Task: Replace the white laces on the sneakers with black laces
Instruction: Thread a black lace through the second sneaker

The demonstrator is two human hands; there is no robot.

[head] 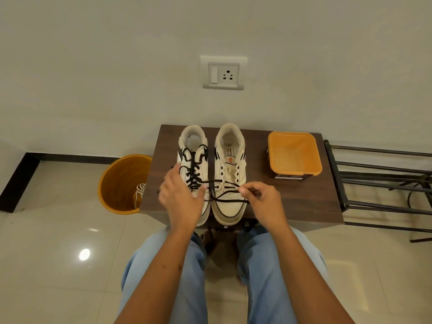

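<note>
Now | right hand [261,197] grip pinches black lace [230,201] | left hand [181,195] fingers relaxed over left sneaker [194,164]

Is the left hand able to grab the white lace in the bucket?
Probably yes. The left hand is open over the left shoe, and the bucket with the white lace stands open-topped just beside it.
</note>
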